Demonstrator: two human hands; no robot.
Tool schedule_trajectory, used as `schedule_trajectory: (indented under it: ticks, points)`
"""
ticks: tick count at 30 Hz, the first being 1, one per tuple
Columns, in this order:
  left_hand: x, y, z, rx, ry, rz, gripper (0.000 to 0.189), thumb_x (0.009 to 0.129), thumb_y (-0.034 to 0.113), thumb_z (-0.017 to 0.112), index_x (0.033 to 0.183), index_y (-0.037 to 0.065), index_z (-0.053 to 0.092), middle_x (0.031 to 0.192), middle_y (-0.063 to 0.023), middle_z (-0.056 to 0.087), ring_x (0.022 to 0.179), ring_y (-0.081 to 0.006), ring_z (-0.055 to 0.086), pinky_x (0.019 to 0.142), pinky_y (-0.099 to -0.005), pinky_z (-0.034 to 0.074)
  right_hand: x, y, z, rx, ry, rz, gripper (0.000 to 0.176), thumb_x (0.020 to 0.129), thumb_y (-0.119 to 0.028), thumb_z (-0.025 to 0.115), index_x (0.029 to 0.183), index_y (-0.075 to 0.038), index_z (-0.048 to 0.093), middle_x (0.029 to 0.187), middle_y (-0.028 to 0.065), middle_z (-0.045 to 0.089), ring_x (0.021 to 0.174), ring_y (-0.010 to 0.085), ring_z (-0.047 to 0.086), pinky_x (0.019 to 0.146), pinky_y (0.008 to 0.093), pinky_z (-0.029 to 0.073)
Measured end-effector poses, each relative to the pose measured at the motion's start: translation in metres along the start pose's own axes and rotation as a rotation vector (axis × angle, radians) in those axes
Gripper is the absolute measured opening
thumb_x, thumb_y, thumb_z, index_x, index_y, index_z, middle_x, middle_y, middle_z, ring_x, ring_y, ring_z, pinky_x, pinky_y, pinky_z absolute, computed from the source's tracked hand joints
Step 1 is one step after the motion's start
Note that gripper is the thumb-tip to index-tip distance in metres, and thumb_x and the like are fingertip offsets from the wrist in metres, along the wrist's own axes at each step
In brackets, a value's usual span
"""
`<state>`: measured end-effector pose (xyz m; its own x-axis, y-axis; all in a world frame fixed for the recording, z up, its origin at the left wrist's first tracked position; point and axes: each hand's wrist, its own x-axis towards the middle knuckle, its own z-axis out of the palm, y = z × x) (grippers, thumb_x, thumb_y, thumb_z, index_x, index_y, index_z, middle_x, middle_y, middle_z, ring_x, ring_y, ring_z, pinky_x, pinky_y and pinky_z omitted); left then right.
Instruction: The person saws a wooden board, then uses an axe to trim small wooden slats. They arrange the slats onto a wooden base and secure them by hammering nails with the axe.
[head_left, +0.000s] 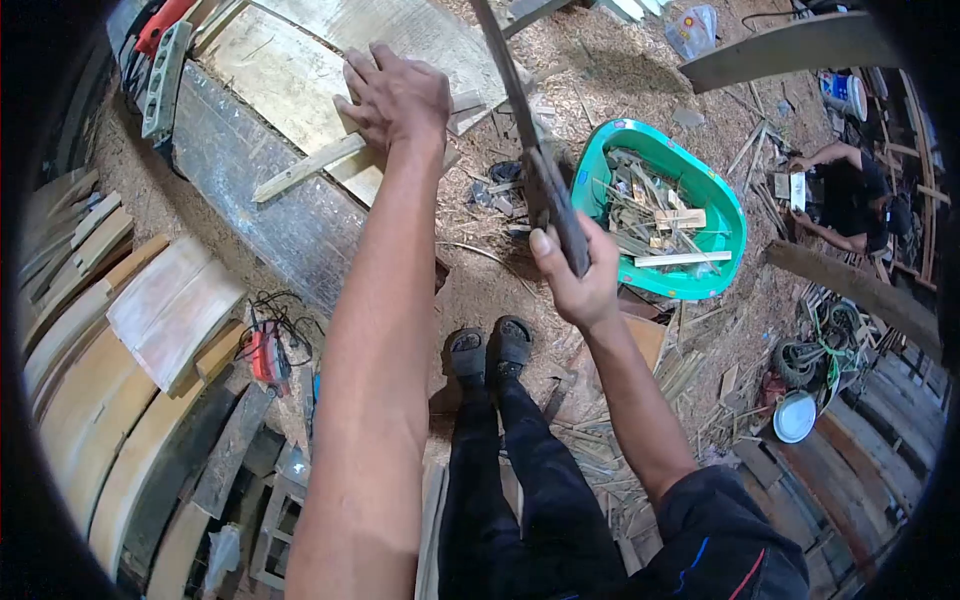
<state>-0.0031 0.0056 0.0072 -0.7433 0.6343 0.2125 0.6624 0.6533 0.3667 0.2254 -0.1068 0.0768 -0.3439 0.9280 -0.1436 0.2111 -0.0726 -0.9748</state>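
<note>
My left hand (400, 100) lies with its fingers spread over a narrow wooden strip (305, 168), palm across it. The strip rests on a wide pale board (275, 75), its near end sticking out past the board's edge. My right hand (585, 275) is closed around the lower end of a long, dark, narrow tool (525, 115), which looks like a machete or saw. Upward it runs out of the top of the view, held above the floor near the green tub. The hand partly covers its grip, and the far end is out of sight.
A green tub (735, 225) of wood scraps stands right of my feet. Curved timbers (110, 415) and a red power tool (265, 355) with a cord are at left. Another person (850, 195) holds something pale at right. Shavings cover the floor; a dark bench (240, 170) supports the boards.
</note>
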Motion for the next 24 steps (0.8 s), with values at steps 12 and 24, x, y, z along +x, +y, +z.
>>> schedule_trajectory:
  ticks: [12, 24]
  points:
    - [0.001, -0.003, 0.003, -0.007, 0.038, 0.020, 0.055, 0.087, 0.025, 0.050, 0.137, 0.001, 0.044, 0.146, -0.0258, 0.035, 0.139, -0.0368, 0.032, 0.113, -0.0626, 0.018, -0.032, 0.044, 0.029, -0.077, 0.115, 0.028, 0.024, 0.092, -0.019, 0.064, 0.076, -0.003, 0.058, 0.053, -0.0025, 0.042, 0.050, 0.0055, 0.039, 0.046, 0.0265, 0.033]
    - [-0.006, -0.004, 0.004, 0.007, 0.008, 0.012, 0.056, 0.089, 0.024, 0.048, 0.140, 0.002, 0.043, 0.150, -0.0243, 0.032, 0.142, -0.0355, 0.030, 0.114, -0.0621, 0.016, -0.020, 0.036, 0.033, -0.047, 0.154, 0.074, 0.019, 0.091, -0.017, 0.062, 0.083, 0.000, 0.065, 0.058, -0.0013, 0.049, 0.056, 0.0052, 0.046, 0.050, 0.0256, 0.038]
